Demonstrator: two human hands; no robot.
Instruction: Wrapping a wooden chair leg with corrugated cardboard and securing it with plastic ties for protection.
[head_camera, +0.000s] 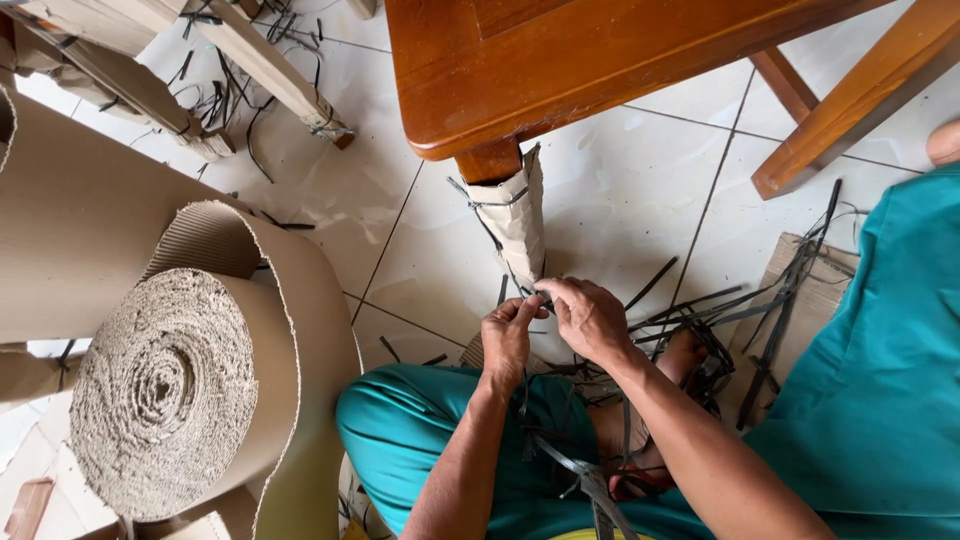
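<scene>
**Hands pinch a dark strap at the foot of a wrapped table leg**

Both hands meet low on the table leg (517, 225), which is sheathed in corrugated cardboard. The left hand (508, 338) is clenched, its thumb and fingers nipping a thin dark plastic strap (540, 296) right where it crosses the bottom of the wrapping. The right hand (590, 318) lies just beside it, touching it, fingers curled over the same strap and gripping it from the other side. Higher up the leg, another turn of strap (480, 200) already circles the cardboard.

The wooden table (520, 70) stands on a pale tiled floor (620, 190). Loose strap offcuts (700, 310) lie scattered to the right of the hands, some on a flat piece of cardboard (815, 290). A big roll of corrugated cardboard (165, 390) stands to the left, well apart from the leg. The person's knees, in teal trousers (400, 430), sit just below the hands, with more straps draped between them.
</scene>
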